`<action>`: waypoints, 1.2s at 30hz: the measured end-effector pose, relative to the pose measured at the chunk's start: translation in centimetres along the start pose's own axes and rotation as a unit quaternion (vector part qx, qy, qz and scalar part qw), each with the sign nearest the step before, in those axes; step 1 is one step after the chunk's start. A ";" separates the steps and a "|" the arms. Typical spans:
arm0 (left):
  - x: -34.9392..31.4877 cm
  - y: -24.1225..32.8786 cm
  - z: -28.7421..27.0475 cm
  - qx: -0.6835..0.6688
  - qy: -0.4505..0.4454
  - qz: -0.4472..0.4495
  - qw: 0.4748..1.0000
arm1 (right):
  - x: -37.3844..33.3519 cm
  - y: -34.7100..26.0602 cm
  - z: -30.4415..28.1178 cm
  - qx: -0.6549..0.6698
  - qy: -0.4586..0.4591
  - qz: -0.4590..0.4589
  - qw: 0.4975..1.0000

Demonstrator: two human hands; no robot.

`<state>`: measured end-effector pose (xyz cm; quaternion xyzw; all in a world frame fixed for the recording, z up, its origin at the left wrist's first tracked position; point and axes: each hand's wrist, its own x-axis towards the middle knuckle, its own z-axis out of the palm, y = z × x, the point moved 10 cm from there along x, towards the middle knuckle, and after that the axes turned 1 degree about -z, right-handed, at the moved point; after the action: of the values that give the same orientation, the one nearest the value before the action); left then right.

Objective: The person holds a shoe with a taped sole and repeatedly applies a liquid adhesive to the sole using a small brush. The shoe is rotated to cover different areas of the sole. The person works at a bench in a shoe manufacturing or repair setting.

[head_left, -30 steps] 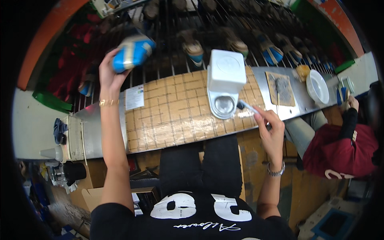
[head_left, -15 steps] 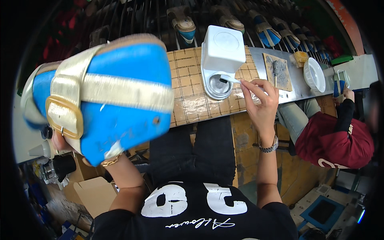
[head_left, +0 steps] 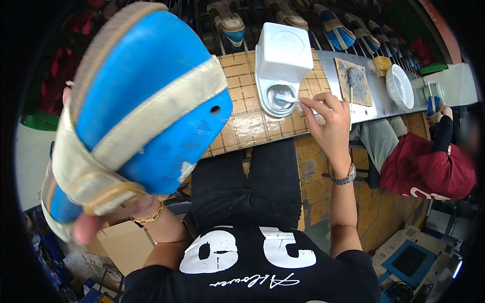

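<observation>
Close on the left, a pale gold strappy sandal (head_left: 159,118) with a buckle sits on a blue shoe last (head_left: 136,65). My left hand (head_left: 96,224) grips it from below, its fingers partly hidden behind the strap and buckle. My right hand (head_left: 328,123) pinches the end of a small white toothbrush (head_left: 286,98) between thumb and fingertips. The brush head is down in the round cup (head_left: 269,106) at the foot of a white glue dispenser (head_left: 285,53); its bristles do not show.
Under the dispenser lies brown grid-marked board (head_left: 227,129) on a metal bench. Right of it are a stained card (head_left: 361,76) with a thin stick, a yellow sponge (head_left: 381,64) and a white bowl (head_left: 399,86). Sandals (head_left: 333,30) hang behind; a person in maroon (head_left: 429,164) works at right.
The sandal on its last has tilted toe-up and come closer to the camera. The toothbrush has dipped into the cup, so its dark bristles no longer show.
</observation>
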<state>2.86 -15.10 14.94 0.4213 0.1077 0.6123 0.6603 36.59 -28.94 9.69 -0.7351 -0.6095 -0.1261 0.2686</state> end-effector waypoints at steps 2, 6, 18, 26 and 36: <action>0.1 -0.3 2.9 0.156 0.023 0.031 0.987 | -0.6 1.5 0.1 0.061 -0.020 0.072 0.995; -2.1 -1.8 3.7 0.349 0.021 0.070 0.934 | -2.8 4.9 3.1 0.282 -0.085 0.257 0.921; -7.5 -15.0 -0.4 0.337 -0.040 -0.002 0.941 | 2.6 0.2 -6.5 0.163 0.096 -0.024 0.982; -6.6 -11.4 6.8 0.491 -0.154 0.265 0.815 | 1.9 -6.8 -9.0 0.284 0.105 -0.039 0.952; -6.8 -8.2 9.2 0.455 -0.238 0.349 0.784 | 4.1 -8.7 -11.5 0.193 0.174 -0.108 0.960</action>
<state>13.22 -24.21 12.49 0.8140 0.0583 0.5613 0.1378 30.79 -30.93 23.38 -0.5657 -0.6418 -0.1603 0.4924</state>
